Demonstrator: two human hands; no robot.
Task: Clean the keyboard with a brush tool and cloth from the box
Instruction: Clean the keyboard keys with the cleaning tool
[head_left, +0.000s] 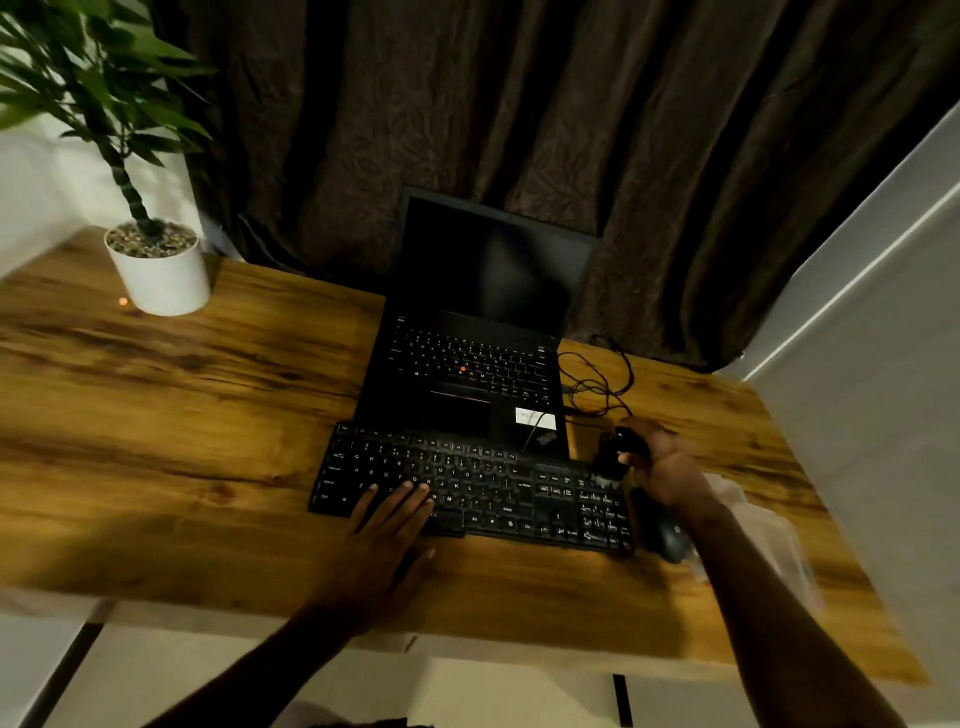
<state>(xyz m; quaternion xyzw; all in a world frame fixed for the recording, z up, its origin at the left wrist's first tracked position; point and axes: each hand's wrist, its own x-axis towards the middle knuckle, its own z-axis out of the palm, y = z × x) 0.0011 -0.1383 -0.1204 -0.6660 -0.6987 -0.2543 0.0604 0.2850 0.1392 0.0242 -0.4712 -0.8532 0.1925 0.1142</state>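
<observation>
The black keyboard (483, 488) lies across the middle of the wooden desk (182, 415), its back edge touching the front edge of an open laptop (467, 364) with a dark screen. Over the keyboard's right end, above the number pad, the right hand (660, 462) curls its fingers round a dark brush tool (623, 441), tip pointing down at the keys (whether the bristles actually touch is lost in blur). The left hand (384, 530) rests flat, fingers straight and together, on the keys at the keyboard's front left, the palm lying over the front edge onto the desk.

Just beside the keyboard's right end, near its front corner, sits a dark mouse (670, 538). A pale translucent object (769, 535) lies beyond the right forearm near the desk's right edge, too blurred to identify. A loose black cable (597, 384) coils to the right of the laptop.

To the keyboard's left runs a broad stretch of bare wood out to a white plant pot (161, 275) at the far left corner. A dark curtain (519, 104) hangs behind the desk's back edge.
</observation>
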